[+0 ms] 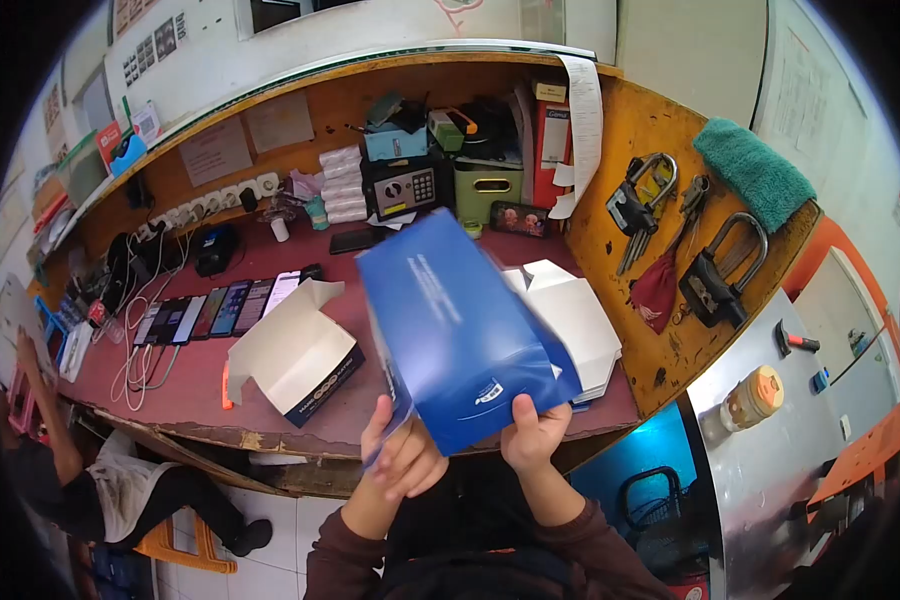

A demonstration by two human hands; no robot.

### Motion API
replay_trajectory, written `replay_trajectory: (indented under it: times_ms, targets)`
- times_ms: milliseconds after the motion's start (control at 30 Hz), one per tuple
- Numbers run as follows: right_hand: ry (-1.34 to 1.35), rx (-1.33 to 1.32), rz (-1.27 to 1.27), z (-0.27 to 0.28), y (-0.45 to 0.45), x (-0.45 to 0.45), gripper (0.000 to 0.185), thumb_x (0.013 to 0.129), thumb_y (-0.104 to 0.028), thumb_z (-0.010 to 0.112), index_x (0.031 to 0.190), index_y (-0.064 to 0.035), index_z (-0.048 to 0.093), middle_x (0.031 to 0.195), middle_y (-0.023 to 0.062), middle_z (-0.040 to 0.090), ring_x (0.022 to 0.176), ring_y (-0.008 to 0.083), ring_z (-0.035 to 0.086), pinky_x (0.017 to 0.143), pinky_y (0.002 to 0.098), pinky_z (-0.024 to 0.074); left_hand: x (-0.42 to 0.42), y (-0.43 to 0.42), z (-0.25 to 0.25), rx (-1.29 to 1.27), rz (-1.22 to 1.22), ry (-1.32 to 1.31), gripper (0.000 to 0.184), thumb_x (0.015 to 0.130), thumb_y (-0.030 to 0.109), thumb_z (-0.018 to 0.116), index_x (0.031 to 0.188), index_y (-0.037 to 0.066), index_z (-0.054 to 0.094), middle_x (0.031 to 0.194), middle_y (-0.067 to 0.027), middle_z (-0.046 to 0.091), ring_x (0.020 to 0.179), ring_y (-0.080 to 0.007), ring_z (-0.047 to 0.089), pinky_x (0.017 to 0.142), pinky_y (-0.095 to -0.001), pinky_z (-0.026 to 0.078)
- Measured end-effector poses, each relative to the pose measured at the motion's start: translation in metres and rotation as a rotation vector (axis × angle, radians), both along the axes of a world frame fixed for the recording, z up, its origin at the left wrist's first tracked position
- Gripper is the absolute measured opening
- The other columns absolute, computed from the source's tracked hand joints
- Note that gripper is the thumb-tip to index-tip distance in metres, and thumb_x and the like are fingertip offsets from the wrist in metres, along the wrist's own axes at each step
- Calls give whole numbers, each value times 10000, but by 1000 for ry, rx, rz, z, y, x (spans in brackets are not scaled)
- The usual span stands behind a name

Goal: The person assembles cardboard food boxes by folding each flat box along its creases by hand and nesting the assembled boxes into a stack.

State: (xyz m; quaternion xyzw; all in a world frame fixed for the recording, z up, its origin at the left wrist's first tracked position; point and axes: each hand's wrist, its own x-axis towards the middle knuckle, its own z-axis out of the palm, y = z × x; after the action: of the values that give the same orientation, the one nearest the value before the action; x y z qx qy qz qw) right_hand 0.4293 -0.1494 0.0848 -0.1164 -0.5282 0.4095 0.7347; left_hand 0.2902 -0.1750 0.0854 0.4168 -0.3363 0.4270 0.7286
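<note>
A large blue box with small white print is held up, tilted, above the front of the red desk. My left hand grips its lower left edge, where a clear plastic film or flap shows. At the lower right corner my right hand holds it, thumb on the near face. Left of it on the desk sits an open white box with a dark printed side. A stack of white sheets or flattened boxes lies to the right, partly behind the blue box.
Several phones with white cables lie on the desk. A small safe and a green bin stand behind. Locks hang on the right panel. Another person sits at the far left. A jar stands right.
</note>
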Motion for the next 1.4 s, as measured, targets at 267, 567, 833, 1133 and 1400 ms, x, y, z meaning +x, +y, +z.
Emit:
replay_trajectory:
  times_ms: [267, 567, 833, 1133, 1400]
  targets:
    - [-46, 10, -248, 44, -8, -23, 222, 776, 27, 575, 988, 25, 508, 921, 85, 564, 793, 120, 544, 702, 234, 444, 32, 13, 16, -319, 1564, 308, 343, 789, 132, 615, 1032, 80, 378, 953, -41, 471, 728, -108, 505, 527, -206, 418]
    - [242, -479, 86, 23, 14, 24, 376, 830, -138, 508, 1172, -8, 424, 1126, 72, 502, 1017, 196, 504, 854, 318, 418, 3, 9, 17, -703, 1171, 424, 149, 830, 77, 548, 973, 37, 526, 827, -45, 585, 612, -112, 546, 534, -235, 475]
    - [2, -313, -56, 18, 20, 37, 181, 815, -57, 542, 985, -19, 495, 919, 26, 526, 746, 127, 501, 651, 265, 418, -3, 13, 1, -192, 1734, 612, 213, 796, -35, 535, 1004, -63, 495, 877, -113, 595, 764, -159, 597, 630, -296, 527]
    - [401, -410, 188, 25, -16, -27, 204, 782, -2, 563, 960, -78, 499, 831, 9, 537, 729, 88, 505, 671, 224, 419, 33, 6, -3, -247, 1715, 356, 306, 843, 4, 478, 1112, -42, 338, 960, -135, 547, 781, -167, 585, 644, -284, 514]
    - [380, -566, 507, 25, 0, -15, 313, 781, 14, 561, 1048, -133, 488, 814, -26, 537, 693, 67, 486, 597, 204, 400, 8, 3, 8, -756, 808, 127, 309, 883, 231, 465, 1113, 26, 485, 1101, -76, 528, 971, -168, 513, 809, -308, 415]
